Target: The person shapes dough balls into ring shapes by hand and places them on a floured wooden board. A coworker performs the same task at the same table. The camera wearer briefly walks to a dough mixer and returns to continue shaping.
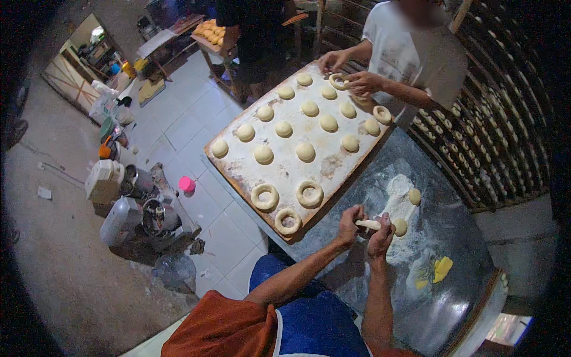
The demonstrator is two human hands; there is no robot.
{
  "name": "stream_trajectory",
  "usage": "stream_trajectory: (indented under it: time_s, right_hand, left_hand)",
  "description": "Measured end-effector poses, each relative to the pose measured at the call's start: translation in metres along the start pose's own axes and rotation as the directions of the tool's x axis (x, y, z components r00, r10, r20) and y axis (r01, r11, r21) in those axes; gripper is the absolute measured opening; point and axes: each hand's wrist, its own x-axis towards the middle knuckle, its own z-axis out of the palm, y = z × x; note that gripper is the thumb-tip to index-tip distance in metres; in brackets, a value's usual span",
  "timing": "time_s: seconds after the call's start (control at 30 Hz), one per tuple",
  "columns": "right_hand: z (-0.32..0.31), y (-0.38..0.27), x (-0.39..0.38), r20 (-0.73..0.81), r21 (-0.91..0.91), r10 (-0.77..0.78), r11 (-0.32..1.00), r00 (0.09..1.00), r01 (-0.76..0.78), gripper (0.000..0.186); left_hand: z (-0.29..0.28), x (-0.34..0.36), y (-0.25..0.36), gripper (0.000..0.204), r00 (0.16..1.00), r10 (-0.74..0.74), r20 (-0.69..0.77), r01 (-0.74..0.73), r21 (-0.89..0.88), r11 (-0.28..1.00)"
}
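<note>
My left hand (350, 225) and my right hand (379, 237) grip a pale piece of dough (368, 224), stretched between them over the metal table (443, 232). Whether it forms a closed ring is hard to tell. Beside my right hand, a patch of flour (398, 193) carries a round dough piece (399, 226) and another piece (414, 196). A floured wooden board (330, 166) lies left of my hands, holding several round dough balls (305, 151) and, at its near corner, three dough rings (309, 193). A yellow object (441, 269) lies toward the table's right.
A co-worker (407, 65) works at the board's far edge, hands (361, 83) at a ring. Another person (250, 41) stands behind, near browned bread (209, 31). Racks of dough (476, 143) line the right. Containers (121, 220) and a pink cup (187, 184) sit on the left floor.
</note>
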Motion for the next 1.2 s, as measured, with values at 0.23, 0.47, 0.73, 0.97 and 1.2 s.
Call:
stream_trajectory:
  time_s: [0.23, 0.47, 0.73, 0.97, 1.2]
  right_hand:
    - [0.045, 0.007, -0.002, 0.131, -0.210, -0.301, 0.923, 0.944, 0.323, 0.052]
    - [0.070, 0.018, -0.001, 0.332, -0.335, -0.191, 0.892, 0.924, 0.305, 0.048]
    - [0.124, -0.027, -0.018, 0.456, -0.239, -0.198, 0.912, 0.868, 0.334, 0.065]
    - [0.127, 0.035, 0.000, 0.383, -0.259, -0.244, 0.897, 0.891, 0.358, 0.065]
    - [0.157, -0.032, -0.014, 0.504, -0.475, -0.076, 0.808, 0.860, 0.349, 0.065]
  left_hand:
    - [-0.046, 0.012, 0.028, 0.021, 0.984, 0.174, 0.043, -0.175, 0.017, 0.984]
    - [-0.074, 0.022, 0.089, 0.026, 0.963, 0.237, 0.124, -0.265, 0.308, 0.914]
    - [-0.122, 0.026, 0.100, 0.027, 0.992, 0.070, 0.108, -0.101, 0.319, 0.942]
    - [-0.133, 0.035, 0.130, 0.024, 0.972, 0.087, 0.219, -0.178, 0.437, 0.882]
    - [-0.159, 0.033, 0.120, 0.035, 0.729, 0.527, 0.437, -0.661, 0.649, 0.375]
